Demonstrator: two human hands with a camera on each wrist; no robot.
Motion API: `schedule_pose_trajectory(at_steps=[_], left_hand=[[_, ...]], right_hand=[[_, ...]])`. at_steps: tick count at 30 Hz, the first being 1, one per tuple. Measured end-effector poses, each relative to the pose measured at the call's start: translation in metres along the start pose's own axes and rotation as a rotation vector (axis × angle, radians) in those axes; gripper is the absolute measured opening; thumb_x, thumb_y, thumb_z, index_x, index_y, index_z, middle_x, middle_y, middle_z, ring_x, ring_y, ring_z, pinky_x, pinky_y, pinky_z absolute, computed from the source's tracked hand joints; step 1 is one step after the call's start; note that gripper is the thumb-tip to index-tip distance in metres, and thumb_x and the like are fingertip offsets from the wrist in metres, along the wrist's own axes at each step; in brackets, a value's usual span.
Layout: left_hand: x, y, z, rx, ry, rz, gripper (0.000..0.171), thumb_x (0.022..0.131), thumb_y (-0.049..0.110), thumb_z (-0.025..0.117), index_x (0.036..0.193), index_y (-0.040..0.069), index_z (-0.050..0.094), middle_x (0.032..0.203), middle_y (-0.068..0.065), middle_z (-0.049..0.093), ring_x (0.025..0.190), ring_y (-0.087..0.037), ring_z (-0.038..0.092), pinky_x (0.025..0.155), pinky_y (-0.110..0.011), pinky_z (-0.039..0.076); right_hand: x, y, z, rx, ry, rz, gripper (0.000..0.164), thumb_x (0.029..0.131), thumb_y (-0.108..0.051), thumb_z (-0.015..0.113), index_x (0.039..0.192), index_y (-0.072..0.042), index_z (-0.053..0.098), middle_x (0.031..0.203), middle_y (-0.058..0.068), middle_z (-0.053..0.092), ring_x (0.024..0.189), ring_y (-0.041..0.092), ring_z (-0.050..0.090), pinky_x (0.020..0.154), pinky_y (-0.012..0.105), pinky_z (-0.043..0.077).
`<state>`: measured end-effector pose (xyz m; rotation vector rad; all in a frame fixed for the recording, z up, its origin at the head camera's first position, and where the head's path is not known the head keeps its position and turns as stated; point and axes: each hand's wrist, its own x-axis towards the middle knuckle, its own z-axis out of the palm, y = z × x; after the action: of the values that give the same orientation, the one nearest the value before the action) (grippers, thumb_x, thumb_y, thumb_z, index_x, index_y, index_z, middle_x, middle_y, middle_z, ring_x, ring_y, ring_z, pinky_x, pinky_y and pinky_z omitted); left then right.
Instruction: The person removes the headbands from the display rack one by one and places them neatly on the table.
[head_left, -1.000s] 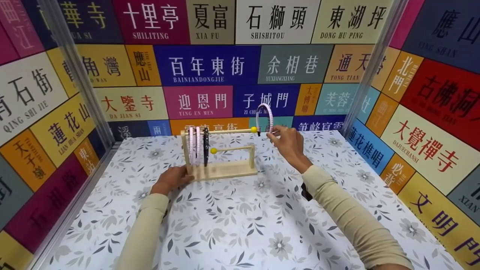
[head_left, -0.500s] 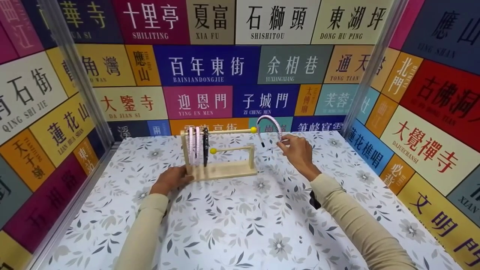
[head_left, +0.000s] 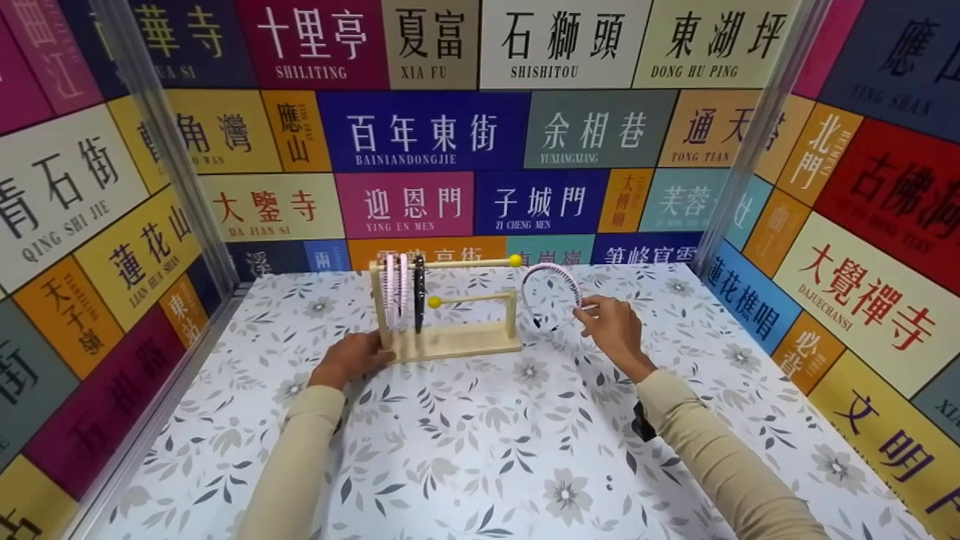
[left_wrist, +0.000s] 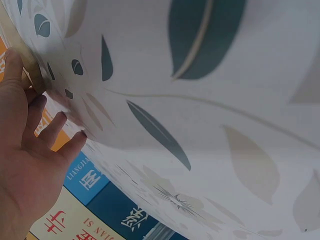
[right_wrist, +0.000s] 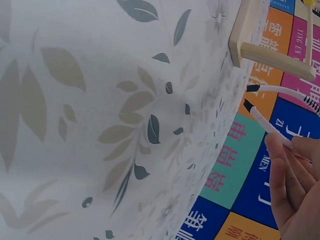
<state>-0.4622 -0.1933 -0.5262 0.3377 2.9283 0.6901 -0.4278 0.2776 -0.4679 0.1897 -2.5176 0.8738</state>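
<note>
My right hand (head_left: 613,330) pinches a pale pink headband (head_left: 576,283) near one end, between thumb and fingers, right of the wooden stand (head_left: 459,343). Black tips (right_wrist: 248,106) of that headband show in the right wrist view, pointing toward the tabletop. At the stand's left end, my left hand (head_left: 349,358) grips the foot of the tall post; the left wrist view shows its thumb and index finger at the wood, other fingers spread. On the upper rod hang two pale pink headbands (head_left: 389,292) and a black headband (head_left: 419,296).
A yellow ball (head_left: 515,260) caps the upper rod, close to the held headband. The lower rod ends in another yellow ball (head_left: 434,302) and joins a short post (head_left: 511,315). Sign-printed walls (head_left: 420,131) enclose the flower-patterned tabletop (head_left: 450,450).
My right hand has moved right and down with the headband, away from the upper rod's ball. The left hand stays at the stand, and the headbands on the rod keep their places.
</note>
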Motion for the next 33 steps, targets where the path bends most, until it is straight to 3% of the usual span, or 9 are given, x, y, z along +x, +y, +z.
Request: schedule_pose_trajectory(at_steps=[7,20,29,33], left_hand=[[-0.002,0.001,-0.001,-0.002,0.006,0.004,0.046,0.103,0.038,0.066,0.141,0.014,0.061,0.13,-0.014,0.068,0.115,-0.032,0.065,0.101,-0.054,0.05],[0.001,-0.001,0.001,-0.045,-0.03,-0.077,0.057,0.102,0.043,0.066,0.152,0.021,0.053,0.135,-0.009,0.067,0.118,-0.029,0.064,0.107,-0.052,0.048],[0.001,-0.001,0.001,0.013,0.011,-0.007,0.051,0.102,0.04,0.067,0.145,0.014,0.06,0.13,-0.011,0.07,0.115,-0.029,0.066,0.103,-0.051,0.05],[0.0,0.001,0.0,-0.005,-0.001,-0.042,0.052,0.102,0.04,0.067,0.147,0.015,0.058,0.131,-0.01,0.068,0.117,-0.029,0.064,0.105,-0.051,0.048]], right_hand=[[-0.004,0.008,0.012,0.039,-0.023,0.01,0.032,0.1,-0.025,0.072,0.12,-0.001,0.076,0.098,0.017,0.078,0.066,0.031,0.075,0.042,0.03,0.045],[-0.002,0.021,0.029,0.073,-0.04,0.1,0.032,0.098,-0.024,0.073,0.119,0.001,0.076,0.091,0.017,0.078,0.067,0.032,0.076,0.042,0.025,0.043],[0.002,0.034,0.039,0.065,0.025,0.174,0.032,0.097,-0.028,0.073,0.119,-0.006,0.078,0.092,0.011,0.079,0.061,0.02,0.074,0.042,0.025,0.044],[0.003,0.039,0.043,0.072,0.032,0.217,0.032,0.097,-0.027,0.072,0.12,-0.005,0.077,0.098,0.011,0.079,0.066,0.024,0.076,0.047,0.026,0.046]])
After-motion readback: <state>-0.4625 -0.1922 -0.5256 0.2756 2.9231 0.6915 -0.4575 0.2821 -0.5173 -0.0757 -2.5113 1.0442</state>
